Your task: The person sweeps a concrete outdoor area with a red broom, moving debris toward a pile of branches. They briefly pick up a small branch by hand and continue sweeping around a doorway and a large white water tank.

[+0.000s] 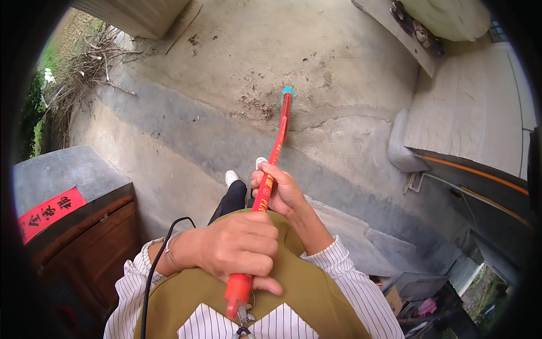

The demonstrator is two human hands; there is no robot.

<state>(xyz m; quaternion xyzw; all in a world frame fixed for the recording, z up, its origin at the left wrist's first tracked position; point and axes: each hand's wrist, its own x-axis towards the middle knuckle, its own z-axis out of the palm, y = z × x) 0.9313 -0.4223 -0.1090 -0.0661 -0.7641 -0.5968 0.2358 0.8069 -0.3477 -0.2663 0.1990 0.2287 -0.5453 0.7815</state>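
My left hand [239, 245] is closed around the near end of a red handle [276, 153], close to my chest, with a red end cap and a loop below the fist. Farther along, my right hand [279, 188] grips the same handle, thumb on top. Gold lettering runs along the handle. It reaches away from me over the concrete ground, and a turquoise part [288, 91] shows at its far end. Whether that far end touches the ground I cannot tell.
Dry branches [97, 63] are heaped at the far left. A grey ledge [72, 165] with a red paper strip [51, 214] stands at the left. At the right are a concrete slab [470, 114], an orange pipe [474, 173] and a board [396, 36] bearing shoes. Boxes and clutter lie lower right.
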